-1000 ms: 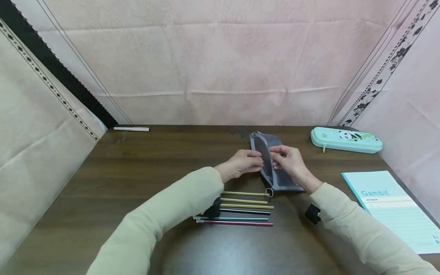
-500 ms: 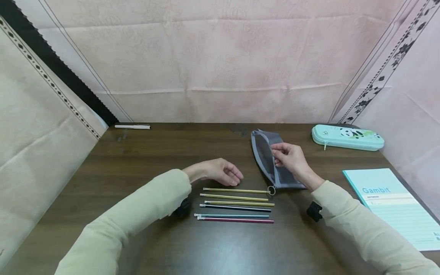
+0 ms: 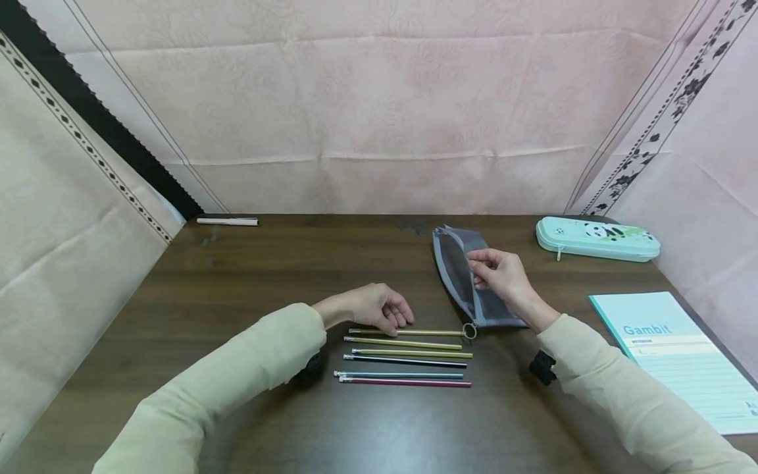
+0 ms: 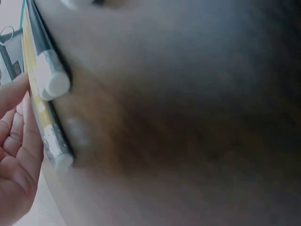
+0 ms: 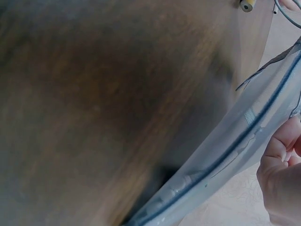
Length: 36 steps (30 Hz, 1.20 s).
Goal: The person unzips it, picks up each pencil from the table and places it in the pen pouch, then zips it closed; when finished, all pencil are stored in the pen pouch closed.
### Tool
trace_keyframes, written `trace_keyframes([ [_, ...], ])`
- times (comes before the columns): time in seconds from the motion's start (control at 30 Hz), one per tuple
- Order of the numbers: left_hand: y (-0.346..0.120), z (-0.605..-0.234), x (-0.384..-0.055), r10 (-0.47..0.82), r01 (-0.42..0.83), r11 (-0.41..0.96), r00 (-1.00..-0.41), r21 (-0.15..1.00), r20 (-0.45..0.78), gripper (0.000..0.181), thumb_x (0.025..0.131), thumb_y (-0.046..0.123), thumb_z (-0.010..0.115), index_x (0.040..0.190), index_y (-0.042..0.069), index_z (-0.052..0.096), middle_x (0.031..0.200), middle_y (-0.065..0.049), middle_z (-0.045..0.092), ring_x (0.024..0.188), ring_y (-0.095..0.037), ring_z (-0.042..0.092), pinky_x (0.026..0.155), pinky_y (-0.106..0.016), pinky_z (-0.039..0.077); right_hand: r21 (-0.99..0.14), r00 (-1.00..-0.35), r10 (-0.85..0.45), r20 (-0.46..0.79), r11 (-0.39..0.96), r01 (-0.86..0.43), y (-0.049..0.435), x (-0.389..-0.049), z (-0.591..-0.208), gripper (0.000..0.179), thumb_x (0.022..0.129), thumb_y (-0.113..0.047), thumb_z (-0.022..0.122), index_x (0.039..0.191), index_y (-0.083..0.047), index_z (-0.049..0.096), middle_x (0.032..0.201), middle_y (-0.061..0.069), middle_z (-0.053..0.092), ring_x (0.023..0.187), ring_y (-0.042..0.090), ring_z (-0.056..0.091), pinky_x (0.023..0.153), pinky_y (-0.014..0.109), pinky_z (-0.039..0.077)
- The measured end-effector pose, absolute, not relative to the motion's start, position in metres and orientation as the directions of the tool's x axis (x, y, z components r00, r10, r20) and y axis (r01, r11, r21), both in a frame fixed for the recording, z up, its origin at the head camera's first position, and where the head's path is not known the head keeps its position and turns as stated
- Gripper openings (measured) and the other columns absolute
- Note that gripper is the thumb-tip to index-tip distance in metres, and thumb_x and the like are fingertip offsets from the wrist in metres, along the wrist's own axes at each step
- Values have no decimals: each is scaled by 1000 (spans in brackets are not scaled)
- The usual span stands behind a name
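Pinching limp, sheer gray pouch (image 3: 493, 307): right hand (image 3: 501, 274).

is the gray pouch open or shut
Open: in the head view, the gray pouch shows its dark inside between parted edges, and the right hand pinches one edge.

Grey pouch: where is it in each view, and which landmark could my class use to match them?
Head: grey pouch right of centre, held by the right hand.
Left wrist: grey pouch partly visible, upper left edge.
Right wrist: grey pouch large, slanting from bottom to right edge.
Shared landmark: yellow pencils; left side in left wrist, one end top right in right wrist.
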<state>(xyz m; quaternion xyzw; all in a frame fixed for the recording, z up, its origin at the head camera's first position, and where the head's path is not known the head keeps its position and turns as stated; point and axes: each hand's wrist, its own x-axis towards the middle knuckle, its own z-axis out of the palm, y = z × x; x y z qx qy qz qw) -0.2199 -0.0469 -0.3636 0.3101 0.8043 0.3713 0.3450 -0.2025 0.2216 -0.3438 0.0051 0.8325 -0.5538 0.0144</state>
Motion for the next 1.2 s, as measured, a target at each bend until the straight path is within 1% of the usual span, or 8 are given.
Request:
trace_keyframes([
  [0.3,-46,-360,-216,744,416,585,-616,696,-257,23,78,-7,67,92,10,71,81,2,66,73,-9,61,71,-21,52,-926,-999,4,-32,375,31,221,-203,-344,32,95,-6,53,123,9,54,83,5,58,61,3,56,59,18,54],
  [0.5,-54,-356,-224,717,378,605,-641,700,-274,19,80,-4,69,93,9,71,83,2,67,75,-9,60,72,-21,52,-925,-999,6,-38,378,38,221,-203,-343,32,95,-7,54,123,8,54,83,5,59,62,3,56,59,18,55],
  [0.67,-55,-352,-234,671,245,583,-683,775,-288,19,82,-3,66,100,4,70,87,-2,66,78,-10,59,72,-22,53,-928,-1000,7,-30,372,31,221,-203,-344,31,95,-6,53,123,8,54,84,5,59,62,2,56,59,18,54],
  [0.8,-44,-354,-241,597,50,522,-734,851,-323,23,84,-3,63,107,0,66,89,-5,65,79,-10,60,74,-23,55,-926,-1000,6,-27,377,27,222,-203,-344,30,96,-6,53,123,8,55,83,3,58,62,2,56,59,18,54],
  [0.9,-31,-357,-246,542,-111,432,-761,895,-356,26,86,-2,63,111,-2,63,97,-11,68,82,-12,64,74,-24,56,-925,-1000,8,-30,380,31,222,-204,-345,30,96,-7,53,122,8,55,82,2,57,62,3,56,59,18,54],
  [1.03,-9,-359,-252,505,-294,272,-767,916,-396,30,89,0,61,119,-3,59,114,-19,65,87,-16,66,69,-21,56,-932,-999,5,-34,362,33,221,-204,-345,30,95,-6,53,122,8,55,80,1,57,61,3,56,59,17,54],
  [1.13,7,-359,-254,485,-383,175,-768,907,-418,33,91,0,59,124,-3,56,121,-20,61,92,-18,66,68,-20,55,-935,-1000,2,-32,353,30,220,-205,-345,30,95,-6,53,121,9,55,79,1,57,61,2,56,58,17,54],
  [1.2,18,-359,-255,467,-417,131,-774,899,-427,35,91,0,57,126,-2,54,123,-20,60,99,-22,65,74,-21,56,-934,-1000,4,-28,357,28,220,-205,-346,30,95,-6,53,121,9,55,79,1,56,61,2,56,58,17,54],
])
